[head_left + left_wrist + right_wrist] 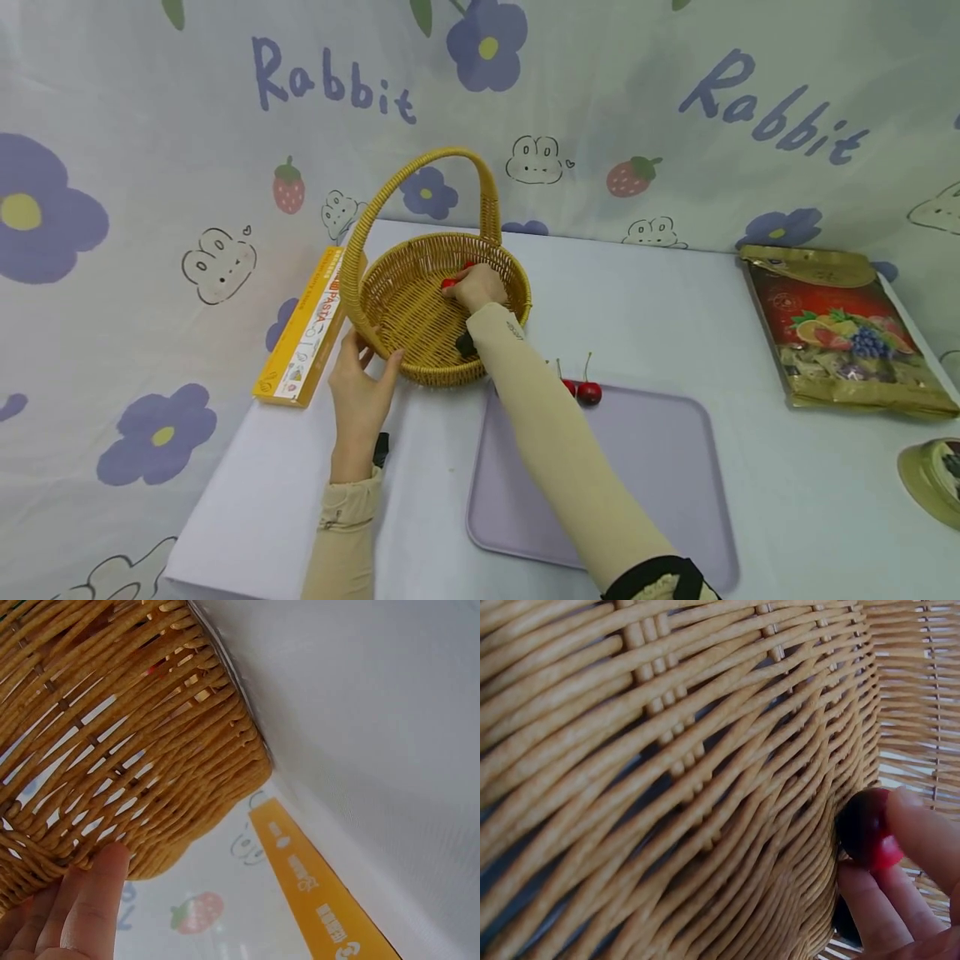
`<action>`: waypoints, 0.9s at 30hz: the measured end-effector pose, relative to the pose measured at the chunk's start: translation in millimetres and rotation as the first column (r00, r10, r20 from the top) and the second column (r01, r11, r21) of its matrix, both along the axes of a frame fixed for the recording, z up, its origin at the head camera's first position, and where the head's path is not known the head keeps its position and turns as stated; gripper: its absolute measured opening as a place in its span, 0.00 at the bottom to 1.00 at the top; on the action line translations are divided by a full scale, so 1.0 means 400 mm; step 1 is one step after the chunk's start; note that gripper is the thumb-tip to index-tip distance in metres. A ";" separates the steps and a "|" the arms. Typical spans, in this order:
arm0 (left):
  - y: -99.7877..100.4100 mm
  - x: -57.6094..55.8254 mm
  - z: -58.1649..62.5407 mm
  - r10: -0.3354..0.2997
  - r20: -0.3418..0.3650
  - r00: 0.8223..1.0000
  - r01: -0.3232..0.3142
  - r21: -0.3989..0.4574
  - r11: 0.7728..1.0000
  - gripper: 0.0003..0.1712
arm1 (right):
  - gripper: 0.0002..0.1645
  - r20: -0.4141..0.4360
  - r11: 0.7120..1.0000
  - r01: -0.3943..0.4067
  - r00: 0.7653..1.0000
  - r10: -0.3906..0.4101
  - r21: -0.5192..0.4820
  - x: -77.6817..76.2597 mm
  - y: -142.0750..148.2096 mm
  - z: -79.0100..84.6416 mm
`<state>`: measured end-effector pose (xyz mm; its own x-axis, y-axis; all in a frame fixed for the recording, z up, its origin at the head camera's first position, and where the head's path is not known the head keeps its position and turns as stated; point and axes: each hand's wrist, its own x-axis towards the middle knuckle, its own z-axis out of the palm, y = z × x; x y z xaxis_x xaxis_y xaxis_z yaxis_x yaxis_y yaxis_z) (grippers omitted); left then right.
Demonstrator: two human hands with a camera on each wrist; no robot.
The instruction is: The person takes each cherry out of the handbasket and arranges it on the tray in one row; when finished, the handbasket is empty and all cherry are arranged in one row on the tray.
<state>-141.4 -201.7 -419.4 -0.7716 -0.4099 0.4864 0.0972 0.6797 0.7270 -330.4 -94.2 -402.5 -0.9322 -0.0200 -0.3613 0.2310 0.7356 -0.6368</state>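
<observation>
A yellow wicker basket with a tall arched handle stands on the white table. My left hand holds its near left side by the handle's foot, thumb against the outer wall. In the left wrist view, fingers press on the weave. My right hand reaches inside the basket and pinches a dark red cherry between thumb and fingers, close over the wicker bottom. Another dark round fruit shows partly below those fingers. Two stemmed cherries sit at the far edge of a lilac tray, partly behind my right sleeve.
A yellow pasta box lies left of the basket, near the table's left edge. At the far right is a red and gold food bag, with a round gold-rimmed container nearer. A printed cloth hangs behind the table.
</observation>
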 end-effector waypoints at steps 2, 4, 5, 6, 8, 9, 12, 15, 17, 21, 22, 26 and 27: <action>0.002 0.000 -0.002 -0.002 0.006 1.000 0.002 0.007 1.000 0.32 | 0.20 -0.017 1.000 -0.011 1.000 0.011 0.022 -0.001 -0.003 -0.003; 0.005 -0.001 -0.005 -0.007 0.015 1.000 0.007 0.013 1.000 0.32 | 0.20 -0.036 0.999 -0.013 0.999 0.015 0.046 -0.004 -0.006 -0.008; 0.006 0.000 -0.005 -0.010 0.020 1.000 0.009 0.015 1.000 0.32 | 0.19 -0.045 0.998 -0.018 0.999 0.021 0.062 -0.005 -0.008 -0.011; 0.008 0.000 -0.005 -0.011 0.023 1.000 0.011 0.016 1.000 0.32 | 0.19 -0.053 0.997 -0.026 0.998 0.030 0.076 -0.007 -0.010 -0.014; 0.007 0.000 -0.006 -0.008 0.022 1.000 0.008 0.012 1.000 0.32 | 0.18 -0.065 0.994 -0.045 0.997 0.051 0.101 -0.009 -0.014 -0.016; 0.006 0.001 -0.004 -0.005 0.021 1.000 0.004 0.007 1.000 0.32 | 0.17 -0.071 0.992 -0.055 0.995 0.063 0.112 -0.011 -0.016 -0.017; 0.000 0.001 -0.001 0.007 0.013 1.000 -0.007 -0.005 1.000 0.32 | 0.15 -0.093 0.986 -0.095 0.990 0.108 0.135 -0.016 -0.025 -0.019; -0.002 -0.002 0.010 0.004 0.004 1.000 -0.004 -0.009 1.000 0.32 | 0.14 -0.141 0.978 -0.128 0.978 0.152 0.164 -0.021 -0.024 -0.009; -0.002 -0.001 0.011 0.003 0.007 1.000 -0.003 -0.004 1.000 0.32 | 0.13 -0.169 0.971 -0.157 0.968 0.188 0.178 -0.018 -0.021 -0.006; -0.003 0.009 0.013 0.001 0.025 1.000 -0.001 0.005 1.000 0.34 | 0.14 -0.188 0.965 -0.232 0.949 0.252 0.119 0.002 -0.026 0.004; 0.000 0.011 0.010 0.002 0.029 1.000 -0.002 0.006 1.000 0.34 | 0.16 -0.190 0.964 -0.253 0.945 0.265 0.085 0.007 -0.024 0.007; 0.002 0.012 0.006 0.003 0.016 1.000 -0.003 0.007 1.000 0.35 | 0.21 -0.227 0.942 -0.317 0.931 0.286 -0.113 0.021 -0.017 0.034; 0.001 0.011 0.006 0.002 0.011 1.000 -0.002 0.006 1.000 0.35 | 0.21 -0.240 0.932 -0.325 0.929 0.283 -0.160 0.023 -0.013 0.044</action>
